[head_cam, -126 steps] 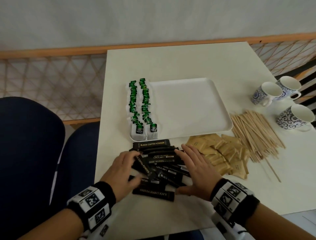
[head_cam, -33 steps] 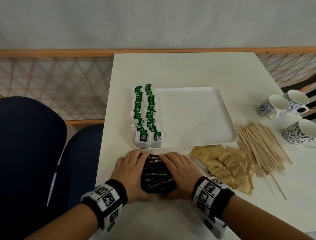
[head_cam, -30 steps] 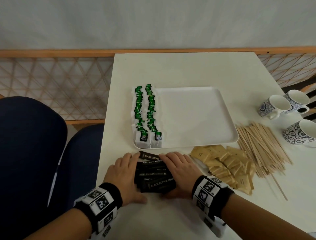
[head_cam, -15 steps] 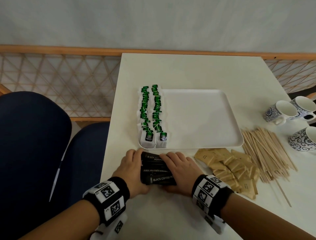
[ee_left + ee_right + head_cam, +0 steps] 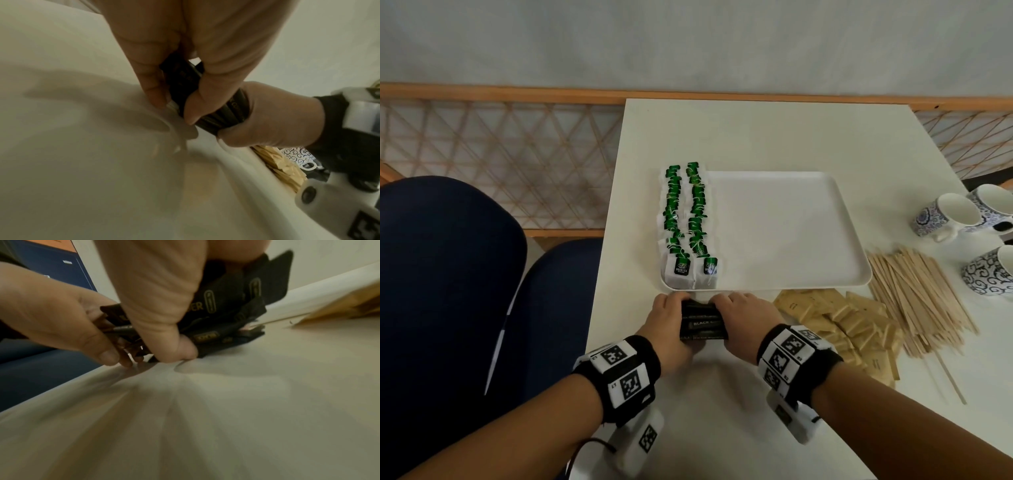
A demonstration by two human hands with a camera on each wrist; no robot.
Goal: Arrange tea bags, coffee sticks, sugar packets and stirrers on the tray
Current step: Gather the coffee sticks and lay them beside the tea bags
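A bundle of black coffee sticks [image 5: 702, 323] lies on the white table just in front of the white tray [image 5: 784, 236]. My left hand [image 5: 671, 325] grips its left end and my right hand [image 5: 743, 322] grips its right end, thumbs underneath and fingers curled over the top. The left wrist view shows the coffee sticks [image 5: 218, 112] pinched between thumb and fingers; in the right wrist view the coffee sticks [image 5: 226, 313] are splayed in a loose stack. Two rows of green tea bags [image 5: 686, 219] fill the tray's left side. Brown sugar packets [image 5: 839, 325] and wooden stirrers [image 5: 914, 301] lie to the right.
Three patterned mugs [image 5: 945, 219] stand at the table's right edge. Blue chairs [image 5: 448, 274] sit left of the table [image 5: 756, 133]. A wooden lattice railing [image 5: 500, 154] runs behind. The tray's middle and right side hold nothing.
Both hands have squeezed the scattered coffee sticks into one tight bundle and closed round its ends. The bundle has shifted closer to the tray's front edge.
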